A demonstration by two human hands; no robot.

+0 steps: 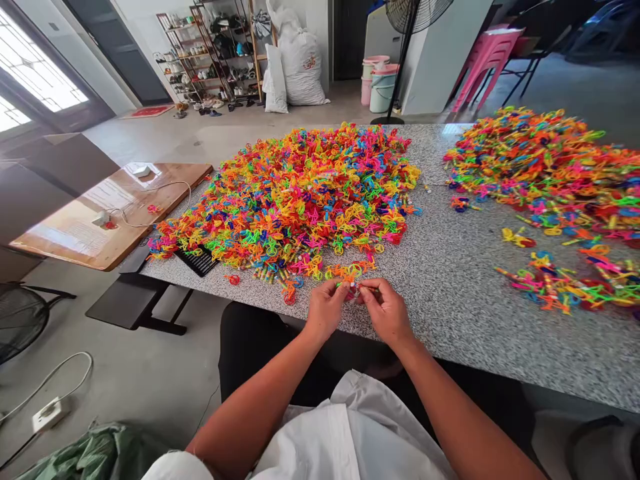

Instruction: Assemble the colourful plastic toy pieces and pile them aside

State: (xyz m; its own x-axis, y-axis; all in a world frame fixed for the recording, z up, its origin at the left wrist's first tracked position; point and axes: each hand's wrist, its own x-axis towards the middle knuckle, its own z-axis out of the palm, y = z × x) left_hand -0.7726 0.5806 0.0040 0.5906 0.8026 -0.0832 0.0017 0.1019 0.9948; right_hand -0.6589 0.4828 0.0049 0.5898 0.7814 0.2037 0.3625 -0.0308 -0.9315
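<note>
My left hand (327, 308) and my right hand (384, 309) meet at the near edge of a speckled granite table (450, 280). Both pinch one small plastic piece (354, 288) between their fingertips; its shape is too small to make out. Just beyond my hands lies a big heap of small bright plastic pieces (300, 193) in orange, pink, yellow, green and blue. A second heap (545, 167) spreads over the right part of the table, with a smaller loose cluster (565, 280) near its front.
A black comb-like object (197, 260) lies at the table's left corner. A wooden table (107, 213) with a cable and a small device stands to the left. A fan stand (395, 100), buckets, sacks and shelves stand behind. A power strip (50, 413) lies on the floor.
</note>
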